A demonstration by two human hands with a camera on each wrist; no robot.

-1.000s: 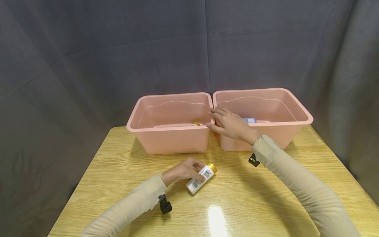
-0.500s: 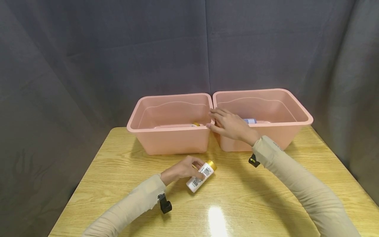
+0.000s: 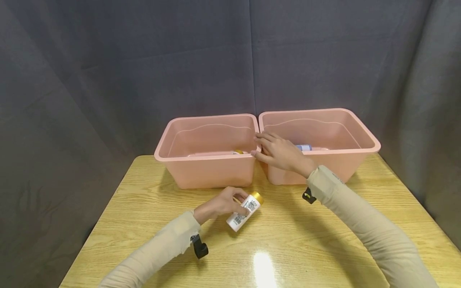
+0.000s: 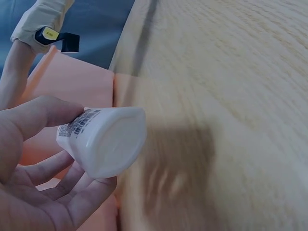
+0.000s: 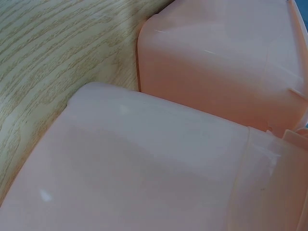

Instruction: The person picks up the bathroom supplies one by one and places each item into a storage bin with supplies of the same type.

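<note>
Since a second ago the left hand (image 3: 222, 203) has lifted the bottle (image 3: 244, 212) a little off the table (image 3: 324, 240) and nearer the left bin (image 3: 205, 170); the right hand (image 3: 279, 151) has not moved. Left thumb and fingers (image 4: 72, 197) are curled round the bottle's white body, its gold cap (image 3: 257, 197) aimed at the bins and its base towards the wrist. The right hand lies with fingers nearly straight across the touching rims where the left bin meets the right bin (image 3: 338, 168), holding nothing.

To carry well, I'd keep the grip on the body, clear of the cap, and raise the bottle above the near rim before crossing it. Both bins stand close to the table's far edge, so the open room is the bare wood in front. Inside the left bin something gold-capped (image 3: 238, 151) lies low; a blue-capped thing (image 3: 304, 147) lies in the right one, so free floor remains in each
</note>
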